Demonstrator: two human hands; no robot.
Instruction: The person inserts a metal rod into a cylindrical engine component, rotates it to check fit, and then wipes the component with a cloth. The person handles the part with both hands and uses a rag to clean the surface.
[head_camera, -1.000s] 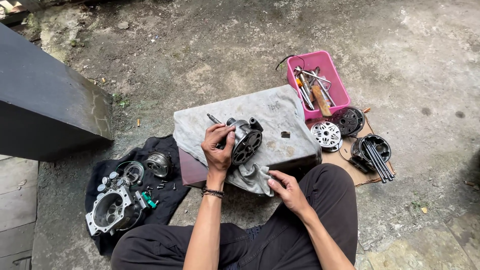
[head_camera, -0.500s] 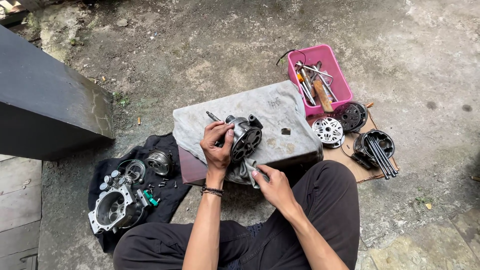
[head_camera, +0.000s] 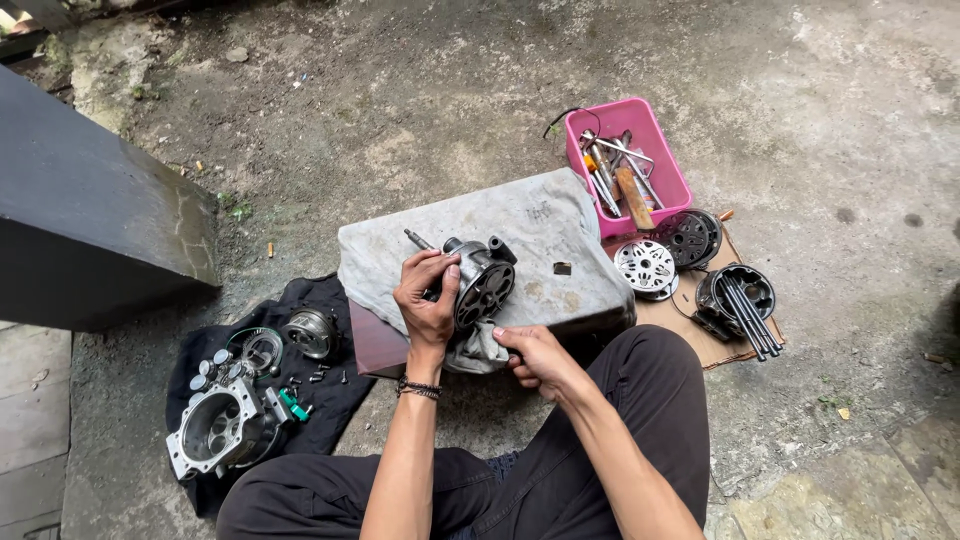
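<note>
Movement came from my right hand (head_camera: 535, 357): it had slid from my lap to the cloth edge at six o'clock of the compressor body (head_camera: 478, 282), fingers curled, grip unclear. My left hand (head_camera: 425, 295) stayed clamped on that body atop the cloth-covered block (head_camera: 540, 225).

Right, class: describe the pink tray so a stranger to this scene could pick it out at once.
Start at the grey cloth draped over the block in front of the person. Just beyond its far right corner, on the concrete ground, sits the pink tray, holding long metal tools. It is the only brightly coloured container; everything beside it is dark or silver round metal parts.
</note>
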